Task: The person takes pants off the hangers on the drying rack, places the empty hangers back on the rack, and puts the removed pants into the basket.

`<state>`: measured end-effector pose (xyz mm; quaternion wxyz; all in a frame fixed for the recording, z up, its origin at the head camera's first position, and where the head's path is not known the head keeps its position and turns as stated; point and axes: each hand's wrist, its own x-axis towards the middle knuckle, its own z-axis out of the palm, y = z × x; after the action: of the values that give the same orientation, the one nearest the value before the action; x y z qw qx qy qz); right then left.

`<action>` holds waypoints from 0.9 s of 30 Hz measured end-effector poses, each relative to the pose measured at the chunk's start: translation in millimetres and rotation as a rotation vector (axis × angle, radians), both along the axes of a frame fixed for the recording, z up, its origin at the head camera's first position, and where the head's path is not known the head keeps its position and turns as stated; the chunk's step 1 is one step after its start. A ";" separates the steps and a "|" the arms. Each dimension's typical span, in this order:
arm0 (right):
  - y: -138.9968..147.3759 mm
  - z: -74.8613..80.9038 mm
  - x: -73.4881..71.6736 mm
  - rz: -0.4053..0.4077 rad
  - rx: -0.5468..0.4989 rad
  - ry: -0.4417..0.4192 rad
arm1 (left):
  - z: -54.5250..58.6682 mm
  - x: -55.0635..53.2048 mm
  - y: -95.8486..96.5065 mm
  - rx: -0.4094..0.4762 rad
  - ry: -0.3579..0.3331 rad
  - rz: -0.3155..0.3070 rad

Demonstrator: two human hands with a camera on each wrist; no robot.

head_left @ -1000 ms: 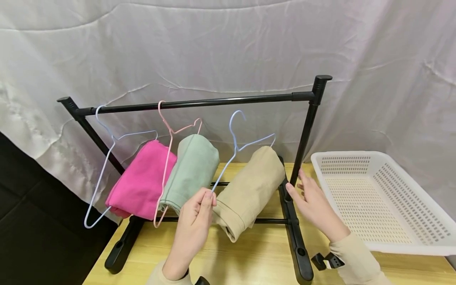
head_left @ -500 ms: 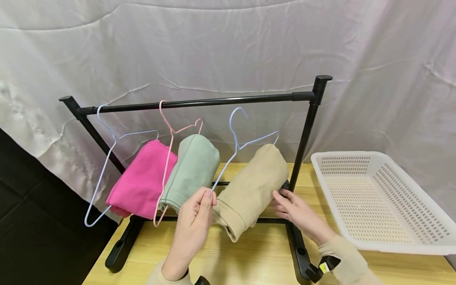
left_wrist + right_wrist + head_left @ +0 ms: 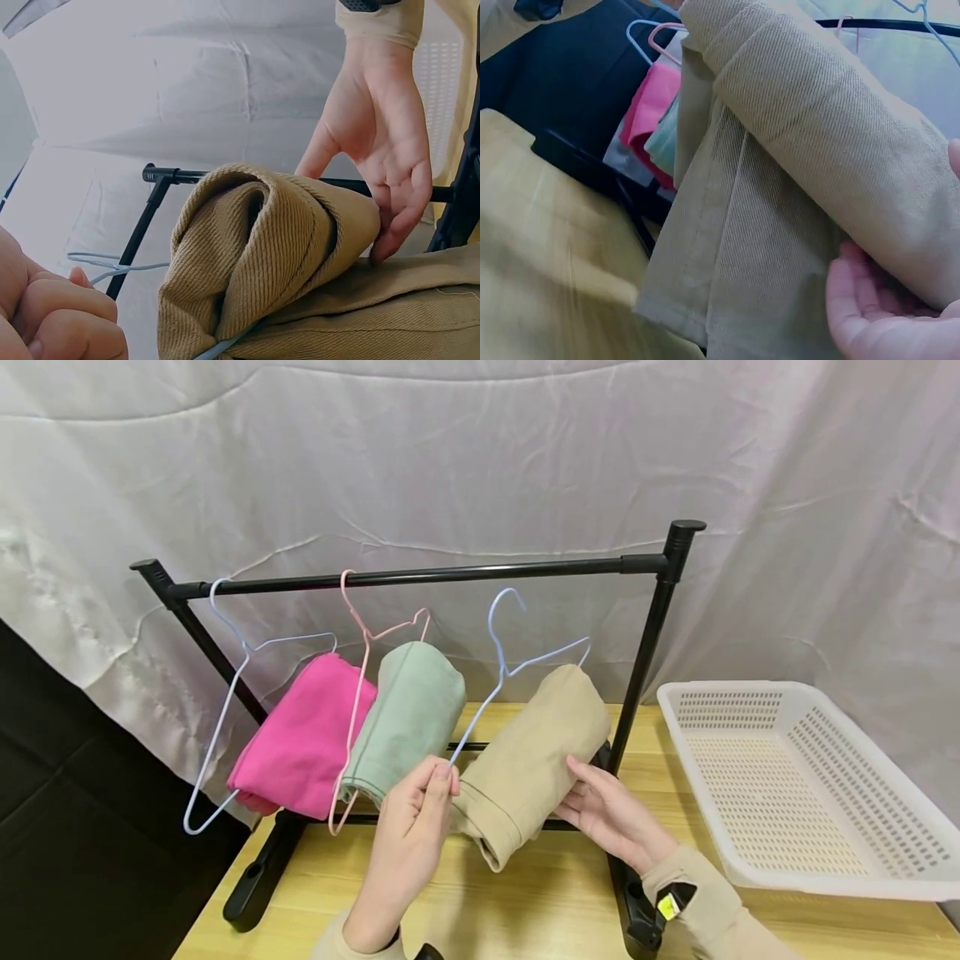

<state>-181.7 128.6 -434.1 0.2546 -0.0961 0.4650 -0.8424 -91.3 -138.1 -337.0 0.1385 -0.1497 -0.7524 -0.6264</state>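
Note:
In the head view, my left hand (image 3: 411, 827) pinches the lower corner of a light blue hanger (image 3: 504, 672), whose hook stands below the rail's level. A beige twill garment (image 3: 538, 752), folded over in a thick roll, hangs on its lower bar. My right hand (image 3: 611, 818) holds the roll's right side, thumb on the front and fingers underneath. The right wrist view has those fingers (image 3: 847, 296) tucked between the roll and the hanging layer of the beige garment (image 3: 817, 112). From the left wrist, the roll's end (image 3: 247, 247) faces me, with the right hand (image 3: 386, 142) beyond.
A black rack (image 3: 450, 574) carries a pink hanger (image 3: 365, 633) with a mint garment (image 3: 412, 718) and a blue hanger (image 3: 246, 647) with a pink garment (image 3: 307, 739). A white plastic basket (image 3: 810, 887) stands at the right on the wooden table (image 3: 555, 910). Grey cloth (image 3: 480, 460) hangs behind.
My right hand has moved left from beside the rack's right post to the beige garment and taken hold of its side. The left hand keeps its pinch on the hanger, nearly in place.

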 end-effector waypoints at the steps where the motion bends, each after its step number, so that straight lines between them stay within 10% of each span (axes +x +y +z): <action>1: -2.1 -1.2 -0.6 -0.010 -0.027 -0.008 | 0.0 0.0 0.0 -0.001 -0.003 0.003; 20: -36.7 -6.8 -3.0 -0.138 -0.231 -0.125 | 0.4 2.0 -1.4 0.044 0.003 -0.029; 27: -42.6 7.3 -2.5 -0.273 -0.151 -0.161 | -3.1 0.4 -3.0 0.045 0.005 -0.043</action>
<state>-184.1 86.0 -426.8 0.1661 0.0168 0.3871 -0.9068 -90.9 -141.1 -340.2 0.1302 -0.1644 -0.7344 -0.6455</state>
